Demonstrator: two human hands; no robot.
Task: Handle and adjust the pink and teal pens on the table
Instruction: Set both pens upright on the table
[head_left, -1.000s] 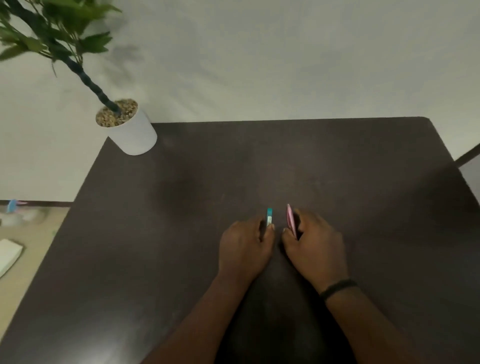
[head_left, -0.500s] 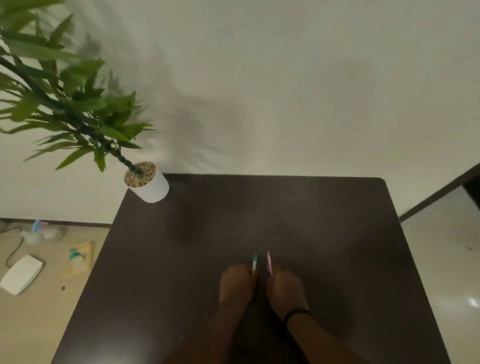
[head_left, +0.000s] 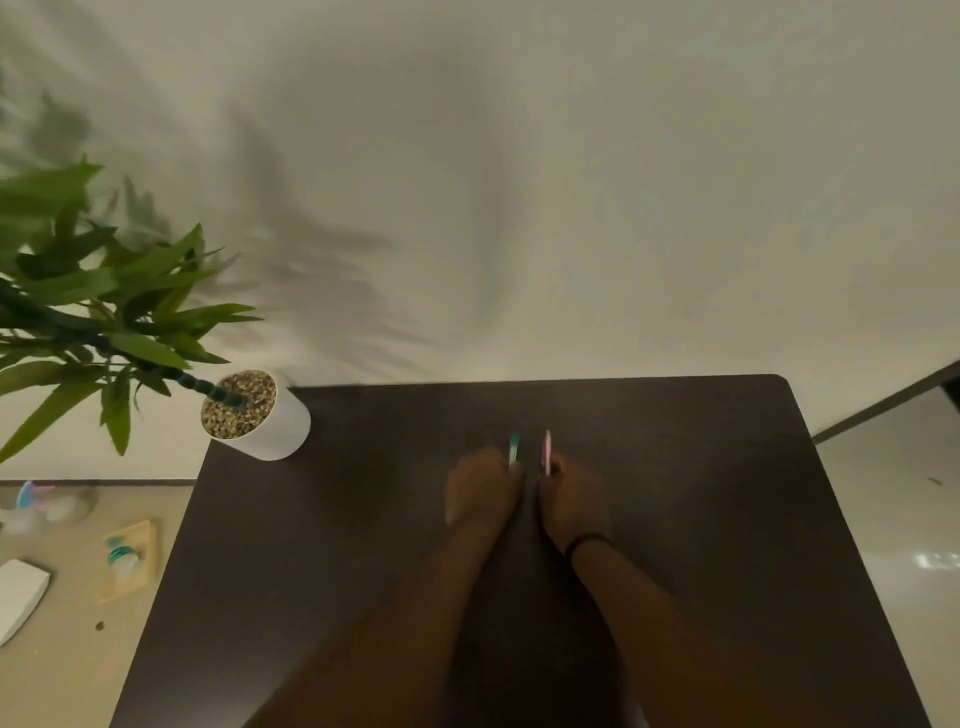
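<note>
Both forearms are bare with no sleeves showing, and a thin black band (head_left: 587, 543) circles the wrist just behind the right hand (head_left: 574, 501), while the left hand (head_left: 480, 491) wears nothing.

Matt dark wood-look table (head_left: 363, 519), smooth white pot (head_left: 280, 431) topped with rough gravel, glossy floor (head_left: 893, 519)

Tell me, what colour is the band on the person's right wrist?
Black: a thin wristband just behind the right hand, seen in the head view.
</note>
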